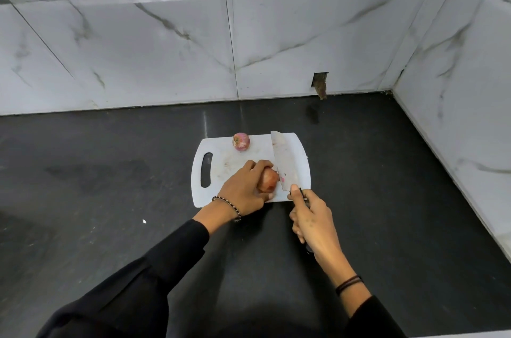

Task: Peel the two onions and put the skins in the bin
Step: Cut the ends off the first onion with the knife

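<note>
Left grip (243, 188) curled round a reddish round onion (269, 180); right grip (312, 216) clasping a broad steel knife (283, 160) just beside it.

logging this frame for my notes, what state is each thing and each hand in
cutting board: flat on the counter
near onion: skin on, lying on the cutting board
far onion: skin on, untouched at the cutting board's far edge
knife: blade beside the near onion's right end
left hand: grips the near onion
right hand: grips the knife handle
bin: not in view
</note>
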{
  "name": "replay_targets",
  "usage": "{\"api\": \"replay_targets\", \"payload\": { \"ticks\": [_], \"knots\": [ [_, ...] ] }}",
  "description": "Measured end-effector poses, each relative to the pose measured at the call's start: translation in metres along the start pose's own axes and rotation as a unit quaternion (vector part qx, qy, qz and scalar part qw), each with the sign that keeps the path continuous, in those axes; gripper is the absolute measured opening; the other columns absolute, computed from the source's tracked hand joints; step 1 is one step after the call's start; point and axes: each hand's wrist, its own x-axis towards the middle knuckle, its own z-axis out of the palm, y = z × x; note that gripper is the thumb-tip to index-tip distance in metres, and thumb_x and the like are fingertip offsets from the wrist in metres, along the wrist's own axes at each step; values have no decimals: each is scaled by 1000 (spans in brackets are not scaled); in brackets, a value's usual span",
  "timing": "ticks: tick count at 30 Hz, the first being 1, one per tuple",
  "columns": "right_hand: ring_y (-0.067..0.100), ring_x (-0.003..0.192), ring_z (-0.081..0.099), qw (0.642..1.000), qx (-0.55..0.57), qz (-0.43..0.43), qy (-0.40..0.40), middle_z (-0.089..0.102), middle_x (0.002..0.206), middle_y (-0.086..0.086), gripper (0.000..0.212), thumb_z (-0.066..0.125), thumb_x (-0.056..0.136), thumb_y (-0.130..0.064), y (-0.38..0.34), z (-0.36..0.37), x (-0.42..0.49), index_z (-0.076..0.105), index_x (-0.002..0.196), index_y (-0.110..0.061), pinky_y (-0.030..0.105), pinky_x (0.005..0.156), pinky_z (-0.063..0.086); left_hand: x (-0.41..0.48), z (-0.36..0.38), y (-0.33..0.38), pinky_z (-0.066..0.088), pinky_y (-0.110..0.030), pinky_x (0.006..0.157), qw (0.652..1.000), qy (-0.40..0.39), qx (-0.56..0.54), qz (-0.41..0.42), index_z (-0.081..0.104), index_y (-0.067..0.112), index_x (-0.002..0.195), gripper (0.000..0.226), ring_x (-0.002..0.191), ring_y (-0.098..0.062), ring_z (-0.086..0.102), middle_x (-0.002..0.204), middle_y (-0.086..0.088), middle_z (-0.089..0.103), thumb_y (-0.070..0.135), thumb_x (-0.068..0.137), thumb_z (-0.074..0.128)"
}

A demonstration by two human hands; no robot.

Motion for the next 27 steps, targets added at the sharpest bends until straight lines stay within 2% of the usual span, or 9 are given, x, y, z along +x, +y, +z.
{"api": "replay_targets", "payload": {
  "ticks": [3,6,8,10,13,17,20,24,27],
  "knots": [
    [14,64,49,999,-48,-11,0,54,70,2,36,44,102,-59,3,-4,1,59,95,-27,26,45,40,10,0,1,47,-28,91,999,16,-33,-2,39,25,139,67,108,-20,54,128,-2,47,32,83,74],
    [21,86,48,994,-106,-29,-5,55,74,-8,37,38,99,-69,7,-4,3,53,96,-35,30,60,44,15,1,1,47,-28,95,999,20,-43,-17,38,23,143,68,113,-20,52,135,-3,44,36,85,73],
    [21,84,50,991,-129,-36,-15,54,76,-10,33,38,101,-65,6,-3,2,51,98,-35,32,60,45,17,1,0,45,-29,98,999,18,-41,-26,35,22,146,71,118,-21,50,139,-4,43,36,87,71],
    [20,71,57,986,-154,-59,-10,57,75,-4,29,39,104,-56,3,-2,-1,50,98,-31,31,53,46,17,1,-1,41,-27,101,999,18,-40,-33,33,19,147,73,123,-21,49,142,-3,43,34,87,72],
    [10,53,50,979,-181,-93,14,54,70,-1,26,40,107,-45,-4,-1,-8,47,99,-20,23,45,38,19,0,-2,38,-23,98,996,27,-73,-50,35,18,143,71,122,-22,52,137,-5,50,24,84,76],
    [10,55,50,968,-230,-96,17,56,73,1,22,36,108,-43,-8,-5,-9,42,106,-23,25,49,38,20,-2,-3,43,-23,94,996,20,-78,-28,39,17,134,64,114,-21,56,128,-4,55,17,82,77],
    [11,55,49,962,-253,-101,4,54,71,0,20,35,109,-41,-11,-5,-11,42,111,-23,27,49,36,21,-3,0,48,-29,95,997,10,-71,-2,39,18,131,65,113,-21,55,127,-3,52,16,80,78],
    [12,56,48,959,-260,-114,-4,52,70,-1,21,34,109,-40,-16,-4,-13,43,111,-21,29,49,36,20,-3,1,52,-33,94,998,25,-50,13,40,25,138,70,108,-20,54,127,-3,52,28,80,79],
    [10,62,50,960,-263,-96,-25,53,79,-3,23,32,109,-42,-22,-1,-12,42,113,-22,22,49,33,21,-6,0,53,-35,90,999,30,-28,10,48,24,131,63,104,-21,56,122,-2,56,35,78,80]
  ]
}}
